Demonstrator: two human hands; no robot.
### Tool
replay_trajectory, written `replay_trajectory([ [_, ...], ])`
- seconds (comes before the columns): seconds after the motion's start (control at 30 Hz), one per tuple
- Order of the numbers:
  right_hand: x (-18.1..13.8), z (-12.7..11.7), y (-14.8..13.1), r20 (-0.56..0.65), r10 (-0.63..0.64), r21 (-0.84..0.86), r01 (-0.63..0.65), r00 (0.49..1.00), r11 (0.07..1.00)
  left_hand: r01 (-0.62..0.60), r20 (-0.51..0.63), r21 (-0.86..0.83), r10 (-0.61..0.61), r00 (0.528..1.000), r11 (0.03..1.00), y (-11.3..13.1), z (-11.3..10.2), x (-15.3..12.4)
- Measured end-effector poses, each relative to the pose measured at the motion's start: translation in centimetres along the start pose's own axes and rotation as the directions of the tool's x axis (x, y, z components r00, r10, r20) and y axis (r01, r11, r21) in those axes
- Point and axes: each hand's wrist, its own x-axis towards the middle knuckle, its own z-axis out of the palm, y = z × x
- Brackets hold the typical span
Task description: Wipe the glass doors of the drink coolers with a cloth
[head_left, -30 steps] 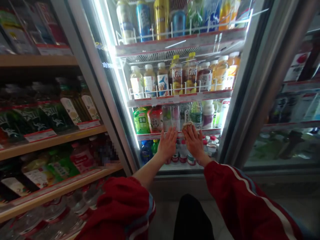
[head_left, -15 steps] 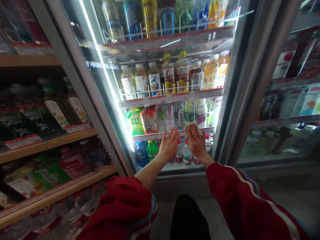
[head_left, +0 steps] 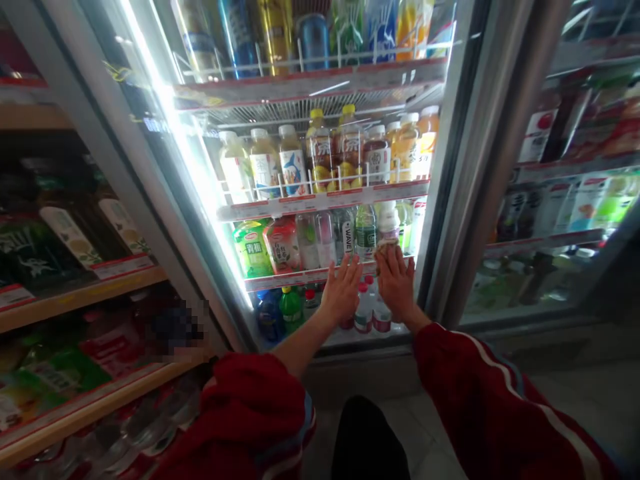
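Note:
Both my hands rest against the glass door [head_left: 210,167] of a lit drinks fridge, low down near its right frame. My left hand [head_left: 343,288] lies flat on the glass with its fingers spread and holds nothing. Beside it, my right hand [head_left: 397,280] presses a small beige cloth [head_left: 386,245] against the glass; the cloth shows just above the fingertips. Behind the glass, level with my fingers, runs a shelf of bottles [head_left: 320,240]. Both sleeves are red.
The fridge's grey right frame [head_left: 465,173] stands just right of my hands, with a second glass door [head_left: 560,200] beyond it. Wooden shelves [head_left: 85,293] of bottled drinks fill the left side. Water bottles [head_left: 367,313] stand on the fridge's bottom shelf. Tiled floor lies below.
Both hands have slid a little to the right across the glass, toward the door's right frame, still flat with the cloth under the right one. My view has swung to the right too.

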Motion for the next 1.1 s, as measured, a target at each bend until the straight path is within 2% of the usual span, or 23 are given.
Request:
replay_trajectory([
  [0.13, 2.0, -0.2, 2.3, -0.045, 0.098, -0.019, -0.099, 0.994, 0.995, -0.058, -0.008, -0.003, 0.058, 0.998, 0.998, 0.5, -0.2, 0.9],
  [0.27, 0.2, -0.3, 3.3, -0.032, 0.179, -0.061, -0.181, 0.983, 0.982, -0.067, -0.037, -0.021, 0.066, 0.997, 0.998, 0.9, -0.3, 1.6],
  [0.37, -1.6, -0.6, 3.5, -0.006, 0.192, -0.104, -0.192, 0.981, 0.976, -0.077, -0.029, -0.026, 0.076, 0.997, 0.997, 0.9, 0.1, 1.6],
  [0.47, -1.0, -0.8, 4.0, -0.01, 0.214, -0.11, -0.214, 0.977, 0.971, -0.084, -0.028, -0.025, 0.083, 0.996, 0.996, 0.9, 0.3, 1.7],
  [0.63, 2.2, -0.4, 5.9, -0.15, 0.268, -0.006, -0.273, 0.951, 0.962, -0.071, -0.076, -0.039, 0.068, 0.995, 0.997, 0.2, -0.7, 2.1],
  [0.83, 3.8, 0.2, 7.6, -0.308, 0.263, 0.089, -0.248, 0.914, 0.965, -0.003, -0.122, -0.015, 0.001, 0.993, 1.0, -3.4, -2.2, 1.4],
  [0.97, 7.8, -0.3, 5.6, -0.34, 0.269, 0.134, -0.237, 0.901, 0.962, 0.024, -0.174, -0.005, -0.024, 0.984, 1.0, -5.6, -2.8, 1.0],
  [1.1, 11.8, -0.8, 0.5, -0.331, 0.157, 0.157, -0.11, 0.931, 0.981, 0.035, -0.216, 0.003, -0.034, 0.976, 0.999, -7.1, -3.3, 0.8],
])
